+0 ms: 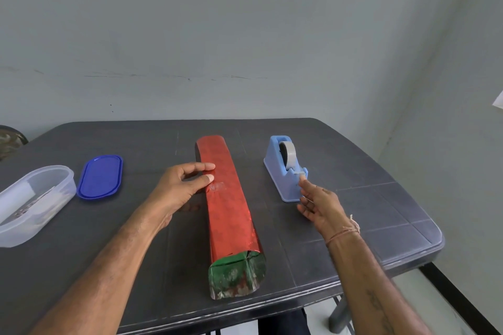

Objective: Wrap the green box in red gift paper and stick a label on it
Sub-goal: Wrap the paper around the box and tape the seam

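Two hands: left hand (181, 185) presses glossy red gift paper (228, 198); right hand (317, 202) pinches tape (299, 171).

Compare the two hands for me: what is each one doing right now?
The left hand lies on the red-wrapped box, thumb and fingers pressing the paper near a taped patch; the right hand is off the box, fingertips at the cutter end of the blue tape dispenser. The left hand is palm down; the right is turned more on edge. The right wrist wears a thread band; the left shows none. Both are bare.
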Tool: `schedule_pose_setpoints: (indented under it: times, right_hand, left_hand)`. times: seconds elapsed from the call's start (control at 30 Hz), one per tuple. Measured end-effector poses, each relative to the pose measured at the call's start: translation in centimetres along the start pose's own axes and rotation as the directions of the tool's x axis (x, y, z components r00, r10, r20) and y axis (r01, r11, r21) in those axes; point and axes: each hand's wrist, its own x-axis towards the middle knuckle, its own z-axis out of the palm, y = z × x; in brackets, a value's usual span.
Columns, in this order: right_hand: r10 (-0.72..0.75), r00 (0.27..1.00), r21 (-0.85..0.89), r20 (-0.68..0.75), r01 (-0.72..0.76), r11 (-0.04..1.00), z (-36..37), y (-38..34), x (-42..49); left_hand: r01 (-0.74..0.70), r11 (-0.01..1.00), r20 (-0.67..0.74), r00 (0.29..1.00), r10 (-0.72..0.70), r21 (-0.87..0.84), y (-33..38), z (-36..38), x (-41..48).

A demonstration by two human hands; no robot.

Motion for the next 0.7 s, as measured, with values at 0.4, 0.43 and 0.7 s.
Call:
schedule_pose_setpoints:
  times: [0.4,0.43,0.7]
  right_hand:
    - [-0.076,0.996,0.026,-0.051,0.077,0.997,0.4,2.2,2.0]
    - [-0.074,0.995,0.020,-0.067,0.076,0.997,0.4,2.3,2.4]
    - [-0.141,0.976,-0.093,-0.167,0.127,0.988,0.5,3.7,1.8]
  left_hand:
    - [0.125,0.989,0.048,0.991,-0.122,-0.077,0.7,-0.2,0.6]
    - [0.129,0.989,0.051,0.991,-0.126,-0.072,0.7,-0.2,0.6]
    - [0.028,0.999,0.091,0.995,-0.031,0.029,0.0,-0.8,0.9]
